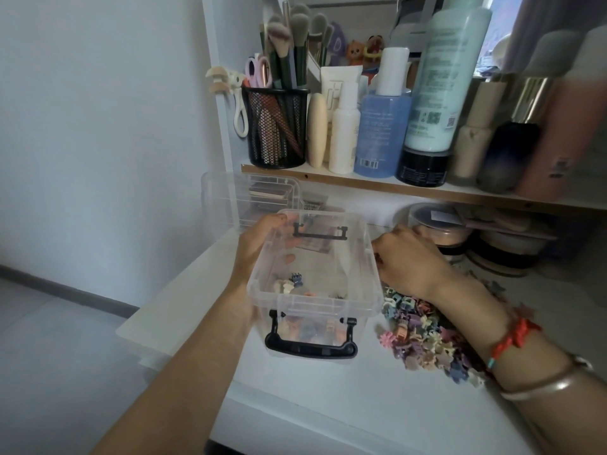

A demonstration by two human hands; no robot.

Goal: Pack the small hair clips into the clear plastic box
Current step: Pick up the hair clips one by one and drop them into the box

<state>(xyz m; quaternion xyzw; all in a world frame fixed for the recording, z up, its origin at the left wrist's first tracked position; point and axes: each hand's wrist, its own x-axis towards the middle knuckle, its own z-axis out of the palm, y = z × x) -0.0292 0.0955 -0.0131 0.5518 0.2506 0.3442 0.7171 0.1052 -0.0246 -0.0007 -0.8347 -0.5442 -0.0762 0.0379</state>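
My left hand (262, 244) gripped the clear plastic box (315, 303) by its left wall, thumb on the outside and fingers curled over the rim, showing through the plastic on the inside. The box stood open on the white bench (328, 405), its black handle (312, 348) hanging down the near wall. A few small hair clips (292, 284) lay on its floor, a dark blue one and some pale ones among them, and more showed through the near wall.

My right hand (407, 257) sat against the box's right rim, back up and knuckles toward the box. Its fingers were tucked out of sight, so I could not tell whether it pinched a clip or was empty. A red bracelet (512, 336) and a pale bangle (551, 382) circled that wrist.

The pile of clips (423, 336), pastel and mixed in colour, lay on the bench just right of the box, partly under my right forearm. Above and behind, a shelf (361, 185) carried bottles and a black mesh cup (277, 126) of brushes.
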